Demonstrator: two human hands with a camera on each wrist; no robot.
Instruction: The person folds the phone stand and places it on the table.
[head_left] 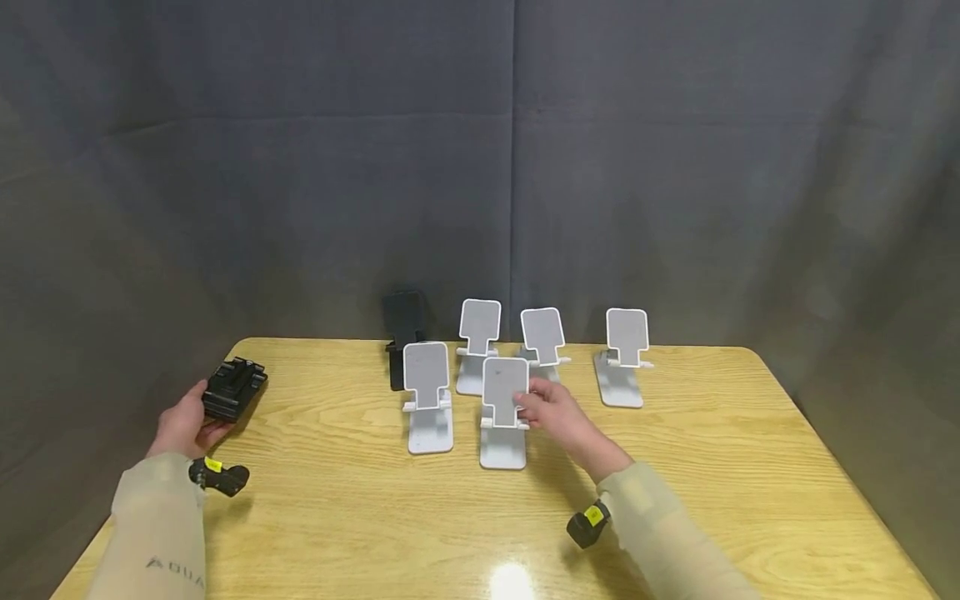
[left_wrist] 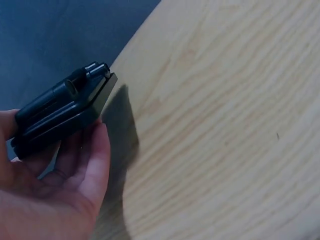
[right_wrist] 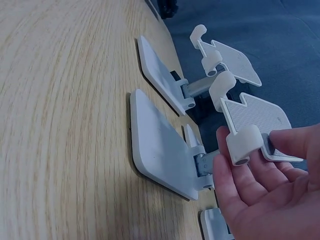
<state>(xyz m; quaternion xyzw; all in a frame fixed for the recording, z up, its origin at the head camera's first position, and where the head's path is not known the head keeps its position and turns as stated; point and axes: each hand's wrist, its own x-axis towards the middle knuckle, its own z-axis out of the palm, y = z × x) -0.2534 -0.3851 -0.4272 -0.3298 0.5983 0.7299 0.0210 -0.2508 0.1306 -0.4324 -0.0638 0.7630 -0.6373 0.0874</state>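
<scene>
At the table's left edge, my left hand (head_left: 180,425) holds a folded black phone stand (head_left: 234,390). The left wrist view shows the folded stand (left_wrist: 62,107) raised over its shadow, with fingers beneath it. Near the middle, my right hand (head_left: 562,417) grips the upper plate of an unfolded white phone stand (head_left: 504,387) by its right side. In the right wrist view the thumb lies on the plate (right_wrist: 257,120) and the fingers are behind it. This stand's base (right_wrist: 160,145) is on the table. Just to its left is another unfolded white stand (head_left: 426,372).
Behind these, toward the table's back edge, are an unfolded black phone stand (head_left: 402,318) and white stands (head_left: 480,323), (head_left: 543,332) in a row. One more white stand (head_left: 627,333) is farther right. A dark grey curtain (head_left: 480,167) surrounds the wooden table (head_left: 337,517).
</scene>
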